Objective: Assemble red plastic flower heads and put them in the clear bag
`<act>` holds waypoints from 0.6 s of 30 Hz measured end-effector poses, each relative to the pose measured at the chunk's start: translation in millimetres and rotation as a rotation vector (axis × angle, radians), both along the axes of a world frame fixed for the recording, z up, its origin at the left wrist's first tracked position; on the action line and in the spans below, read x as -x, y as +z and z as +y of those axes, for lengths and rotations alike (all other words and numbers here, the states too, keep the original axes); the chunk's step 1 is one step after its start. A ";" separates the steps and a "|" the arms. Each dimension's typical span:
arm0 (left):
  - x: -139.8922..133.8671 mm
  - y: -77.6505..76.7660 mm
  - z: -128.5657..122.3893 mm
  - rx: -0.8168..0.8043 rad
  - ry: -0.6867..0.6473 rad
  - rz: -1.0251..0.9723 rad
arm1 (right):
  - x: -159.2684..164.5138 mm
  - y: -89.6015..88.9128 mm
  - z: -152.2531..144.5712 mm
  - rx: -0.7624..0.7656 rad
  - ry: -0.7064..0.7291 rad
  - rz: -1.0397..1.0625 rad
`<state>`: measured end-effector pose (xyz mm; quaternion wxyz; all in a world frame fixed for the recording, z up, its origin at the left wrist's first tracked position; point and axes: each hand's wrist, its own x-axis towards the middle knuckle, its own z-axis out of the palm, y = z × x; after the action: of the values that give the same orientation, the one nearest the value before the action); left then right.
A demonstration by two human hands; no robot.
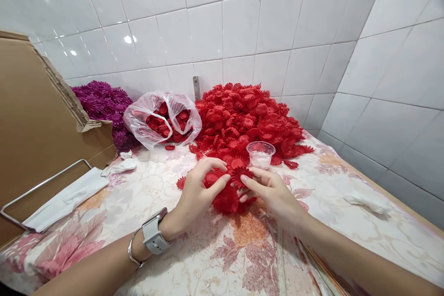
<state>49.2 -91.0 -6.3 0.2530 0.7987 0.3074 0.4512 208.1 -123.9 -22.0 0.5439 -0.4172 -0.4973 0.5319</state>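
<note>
In the head view my right hand [268, 189] pinches a dark red petal disc [240, 177] with a toothed edge between thumb and fingers. My left hand [203, 185] is just to its left, thumb and forefinger curved and apart, with red petals showing behind the gap. Below and between the hands lies a small cluster of red petals [225, 200] on the cloth. A large heap of red petal discs [246, 115] rises right behind. At the heap's front stands a clear plastic cup [261, 155] with whitish contents.
A clear plastic bag [140, 122] of darker red discs sits left of the heap, beside a purple petal pile [100, 101]. A cardboard box [45, 134] stands at the left. Crumpled white tissue [369, 203] lies right on the floral tablecloth [194, 259]. Thin sticks [321, 266] lie under my right forearm.
</note>
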 end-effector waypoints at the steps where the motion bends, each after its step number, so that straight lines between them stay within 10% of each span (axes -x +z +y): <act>1: -0.1 0.3 -1.0 0.009 -0.024 0.033 | 0.1 -0.4 -0.5 0.004 0.002 -0.011; 10: -2.4 0.8 -5.7 0.226 -0.119 0.073 | -1.8 -1.6 -7.1 -0.134 -0.130 -0.359; 18: -2.5 -7.5 7.8 0.752 -0.226 -0.217 | 0.4 0.3 -6.1 -0.231 -0.054 -0.439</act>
<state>51.7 -83.2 -13.8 0.6061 0.6272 0.3329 0.3583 207.7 -129.9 -21.7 0.4809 -0.4707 -0.6497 0.3536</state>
